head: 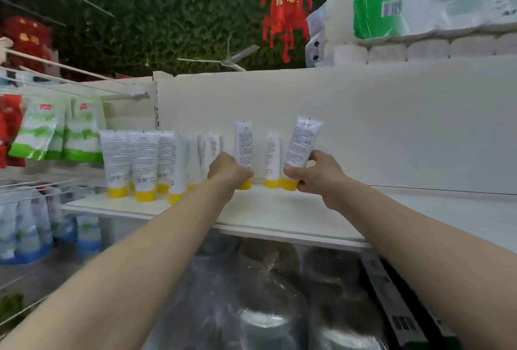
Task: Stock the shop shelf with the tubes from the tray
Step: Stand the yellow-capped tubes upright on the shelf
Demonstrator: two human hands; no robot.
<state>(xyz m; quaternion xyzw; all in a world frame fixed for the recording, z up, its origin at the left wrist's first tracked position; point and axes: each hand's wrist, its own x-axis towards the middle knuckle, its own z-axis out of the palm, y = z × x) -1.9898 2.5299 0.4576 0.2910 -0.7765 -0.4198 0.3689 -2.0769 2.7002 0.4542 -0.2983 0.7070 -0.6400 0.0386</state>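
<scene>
Shelf (279,218): cluster of white tubes (142,162) w/ yellow caps stands cap-down at its left end, btwn front edge & back wall (377,126). Just right of them, left hand (228,172) curls round the lower part of an upright tube (243,142), cap touching the shelf. Next, lone tube (272,159) standing near the back wall. Then right hand (319,173) grips tilted tube (303,140) near its cap, top leaning right; cap on or just above shelf, can't tell which.
</scene>
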